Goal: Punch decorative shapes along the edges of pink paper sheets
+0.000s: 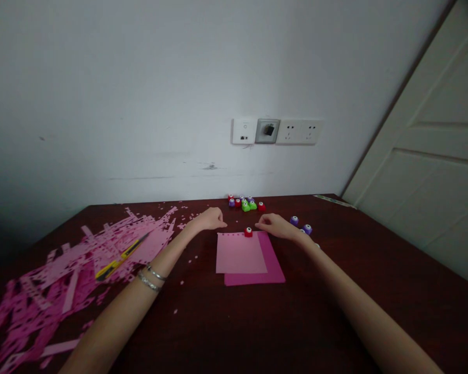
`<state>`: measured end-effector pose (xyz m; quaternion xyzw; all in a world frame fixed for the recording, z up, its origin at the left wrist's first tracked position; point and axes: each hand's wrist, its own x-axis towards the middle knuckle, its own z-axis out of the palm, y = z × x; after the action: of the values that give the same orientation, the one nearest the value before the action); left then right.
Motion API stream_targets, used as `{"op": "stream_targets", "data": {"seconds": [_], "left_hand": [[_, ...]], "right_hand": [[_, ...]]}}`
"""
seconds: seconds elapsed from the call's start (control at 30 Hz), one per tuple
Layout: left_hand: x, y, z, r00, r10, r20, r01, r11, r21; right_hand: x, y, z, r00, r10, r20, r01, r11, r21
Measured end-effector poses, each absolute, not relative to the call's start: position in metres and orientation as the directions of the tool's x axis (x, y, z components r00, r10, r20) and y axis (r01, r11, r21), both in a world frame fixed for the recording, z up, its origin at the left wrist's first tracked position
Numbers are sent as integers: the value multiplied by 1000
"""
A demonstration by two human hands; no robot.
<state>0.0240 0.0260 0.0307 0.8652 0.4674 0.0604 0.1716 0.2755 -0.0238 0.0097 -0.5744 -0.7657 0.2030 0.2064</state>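
Two pink paper sheets lie stacked on the dark table, a light pink sheet (239, 253) over a darker pink sheet (273, 265). A small red punch (248, 231) sits on the top edge of the light sheet, which has a row of small holes along it. My left hand (210, 218) rests just left of the sheet's far corner, fingers curled in a loose fist, holding nothing I can make out. My right hand (275, 226) lies just right of the red punch with fingers curled, not touching it.
A cluster of red, green and purple punches (245, 203) stands near the wall. Two purple punches (301, 225) sit behind my right hand. A pile of punched pink paper strips (81, 259) covers the left side, with a yellow utility knife (119, 258) on it. Wall sockets (276, 131) above.
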Motion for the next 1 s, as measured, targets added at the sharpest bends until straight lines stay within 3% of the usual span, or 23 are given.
{"op": "stream_targets", "data": {"seconds": [0.1, 0.23, 0.4, 0.6, 0.8, 1.0], "left_hand": [[27, 23, 38, 559, 829, -13, 774, -516, 368], [40, 20, 41, 616, 788, 0, 685, -535, 493], [57, 22, 35, 672, 740, -42, 595, -504, 626], [71, 27, 34, 644, 721, -255, 654, -347, 672], [84, 39, 31, 662, 565, -492, 699, -229, 677], [89, 48, 30, 622, 486, -614, 756, -168, 633]], "right_hand": [[273, -28, 18, -214, 976, -22, 775, 156, -612], [266, -29, 25, -297, 929, -221, 717, 64, -694], [262, -15, 22, -359, 879, -315, 714, 42, -699], [257, -8, 24, -352, 820, -451, 753, -38, -657], [249, -5, 35, -308, 731, -609, 805, -141, -577], [247, 0, 37, -322, 651, -687, 821, -169, -545]]}}
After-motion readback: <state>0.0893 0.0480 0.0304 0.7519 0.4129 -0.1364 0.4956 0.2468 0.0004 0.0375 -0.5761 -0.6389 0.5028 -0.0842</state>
